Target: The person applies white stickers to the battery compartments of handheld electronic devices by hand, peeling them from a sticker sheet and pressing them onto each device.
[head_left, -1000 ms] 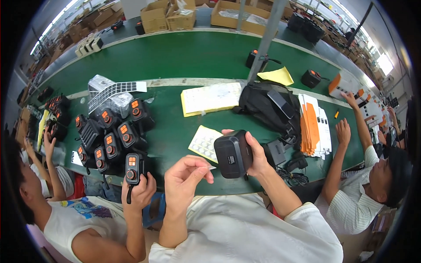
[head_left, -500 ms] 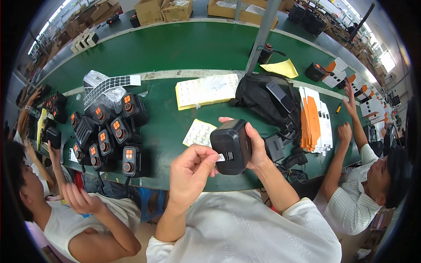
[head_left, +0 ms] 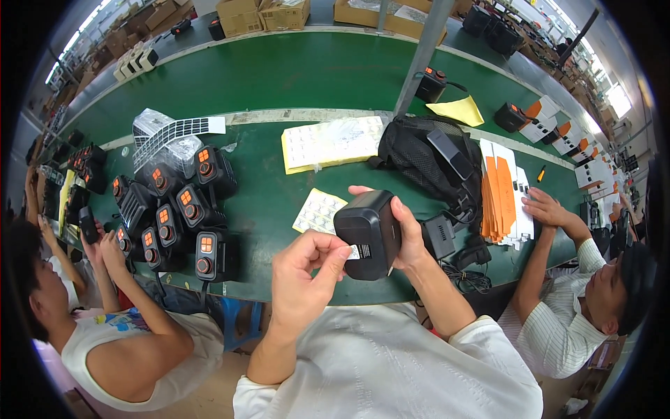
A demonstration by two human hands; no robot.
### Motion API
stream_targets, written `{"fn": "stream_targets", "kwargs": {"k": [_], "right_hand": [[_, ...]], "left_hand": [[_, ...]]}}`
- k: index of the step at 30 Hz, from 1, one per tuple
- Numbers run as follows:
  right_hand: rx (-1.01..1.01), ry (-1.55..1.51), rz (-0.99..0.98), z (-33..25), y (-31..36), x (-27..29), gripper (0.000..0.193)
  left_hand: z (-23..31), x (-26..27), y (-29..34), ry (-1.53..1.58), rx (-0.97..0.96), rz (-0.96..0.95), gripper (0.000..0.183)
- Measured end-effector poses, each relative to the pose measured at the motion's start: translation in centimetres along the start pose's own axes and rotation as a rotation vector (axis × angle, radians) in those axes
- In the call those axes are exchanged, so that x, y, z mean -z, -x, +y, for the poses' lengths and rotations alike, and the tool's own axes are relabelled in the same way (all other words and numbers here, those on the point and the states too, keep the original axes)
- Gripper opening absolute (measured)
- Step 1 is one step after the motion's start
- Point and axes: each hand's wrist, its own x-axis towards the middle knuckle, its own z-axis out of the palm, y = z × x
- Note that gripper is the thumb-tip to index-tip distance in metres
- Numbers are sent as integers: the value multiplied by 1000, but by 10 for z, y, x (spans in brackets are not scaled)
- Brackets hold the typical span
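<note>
A black box-shaped device [head_left: 357,222] with rounded corners is held above the table in front of me. My right hand [head_left: 410,241] is wrapped round its right and far sides. My left hand [head_left: 306,269] pinches a small white sticker [head_left: 354,253] between thumb and forefinger. That sticker touches the device's flat face, beside a dark printed label [head_left: 366,251]. Just beyond the device lies a small yellow-backed sheet of round clear stickers [head_left: 321,211]. The far side of the device and most of my right fingers are hidden.
Several black devices with orange buttons [head_left: 187,202] crowd the left. Ahead lies a stack of yellow-backed sheets [head_left: 331,145]. A black mesh bag [head_left: 408,150], a phone [head_left: 449,154] and orange-white cards [head_left: 499,195] occupy the right. A metal post [head_left: 420,59] rises beyond. Co-workers sit on both sides.
My hands and the device barely move; the sticker stays at its face. The right co-worker's raised hand has come down to the cards. The left co-worker's hands have moved together round a dark object.
</note>
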Motion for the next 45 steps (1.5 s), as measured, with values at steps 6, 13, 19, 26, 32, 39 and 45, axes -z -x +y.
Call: {"fn": "stream_targets", "kwargs": {"k": [6,13,19,26,32,39,45], "right_hand": [[8,-7,-3,2,-2,2,78],[11,39,-14,-1,-2,5,80],[49,26,-76,-5,-2,7,71],[54,176,-170,-17,-5,5,70],[55,180,-169,-30,-14,-2,71],[-56,8,-198,-36,-15,6,75],[-36,200,-262,-21,4,-13,88]], "left_hand": [[-5,-3,1,-125,-144,57,4],[0,-5,4,-311,-189,97,10],[0,-1,3,-148,-16,4,15],[3,7,2,14,111,-63,31],[-3,17,-6,275,7,-64,35],[-10,31,-16,304,-235,173,9],[-15,28,-21,-398,-398,134,13]]}}
